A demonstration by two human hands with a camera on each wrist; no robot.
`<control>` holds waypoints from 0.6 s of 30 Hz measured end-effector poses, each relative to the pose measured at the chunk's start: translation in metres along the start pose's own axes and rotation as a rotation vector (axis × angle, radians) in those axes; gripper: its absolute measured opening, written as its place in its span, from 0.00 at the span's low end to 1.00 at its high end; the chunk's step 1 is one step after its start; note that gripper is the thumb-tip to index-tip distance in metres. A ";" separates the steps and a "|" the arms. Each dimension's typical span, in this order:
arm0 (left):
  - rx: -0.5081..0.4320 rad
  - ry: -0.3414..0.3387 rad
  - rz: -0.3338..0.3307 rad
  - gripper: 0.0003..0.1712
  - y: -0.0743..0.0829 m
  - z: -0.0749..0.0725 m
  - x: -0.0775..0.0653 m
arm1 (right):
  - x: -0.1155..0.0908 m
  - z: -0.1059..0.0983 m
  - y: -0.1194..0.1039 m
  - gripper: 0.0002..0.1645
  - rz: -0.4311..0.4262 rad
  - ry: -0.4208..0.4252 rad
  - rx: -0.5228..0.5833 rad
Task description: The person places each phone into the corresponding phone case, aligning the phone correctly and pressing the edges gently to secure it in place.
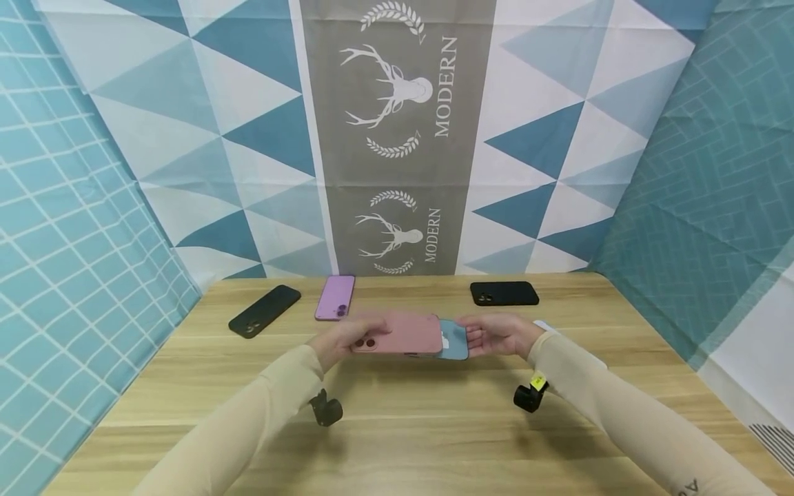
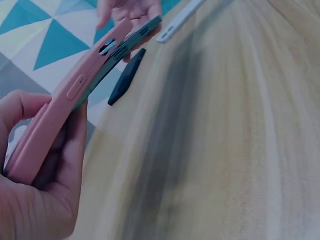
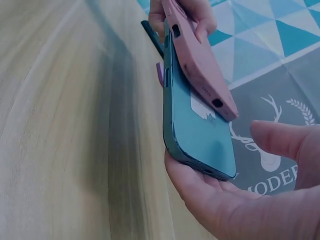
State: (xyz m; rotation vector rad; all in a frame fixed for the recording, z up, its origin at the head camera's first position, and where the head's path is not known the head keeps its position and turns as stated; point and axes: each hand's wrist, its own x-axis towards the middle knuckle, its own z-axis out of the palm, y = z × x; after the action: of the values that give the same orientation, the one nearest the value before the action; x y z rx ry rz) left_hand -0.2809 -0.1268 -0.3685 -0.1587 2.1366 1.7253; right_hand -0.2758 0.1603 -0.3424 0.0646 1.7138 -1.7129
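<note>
A pink phone case (image 1: 403, 333) is gripped in my left hand (image 1: 338, 339), thumb on top and fingers underneath, around its camera end. Out of the case's other end sticks a teal-blue phone (image 1: 455, 340) with a pale logo on its back. In the right wrist view the case (image 3: 205, 67) lies tilted over the phone (image 3: 202, 142), lifted away from its bottom end. My right hand (image 1: 499, 333) carries that bottom end on its fingers, with the thumb standing off the phone. Both things are held above the wooden table (image 1: 422, 441).
A black phone (image 1: 265, 311) lies at the back left, and a purple phone (image 1: 336, 297) lies beside it. Another black phone (image 1: 504, 293) rests at the back right. Partly hidden by my right forearm is a white phone (image 2: 179, 22). Patterned cloth (image 1: 397, 138) hangs behind the table.
</note>
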 end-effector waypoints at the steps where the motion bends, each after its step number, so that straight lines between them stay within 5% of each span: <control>1: -0.003 0.002 -0.008 0.05 -0.002 0.001 0.001 | 0.000 0.001 0.000 0.28 0.000 0.000 -0.008; 10: -0.068 0.037 -0.094 0.12 -0.006 0.015 -0.003 | 0.008 0.009 0.001 0.26 0.032 0.008 -0.113; 18: -0.013 0.088 -0.113 0.17 -0.002 0.025 -0.008 | 0.010 0.017 0.000 0.27 0.046 0.043 -0.111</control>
State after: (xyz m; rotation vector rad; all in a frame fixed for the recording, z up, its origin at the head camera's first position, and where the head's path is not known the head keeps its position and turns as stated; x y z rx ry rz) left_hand -0.2675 -0.1047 -0.3722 -0.3581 2.1344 1.6966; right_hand -0.2759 0.1413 -0.3451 0.0904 1.8211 -1.5908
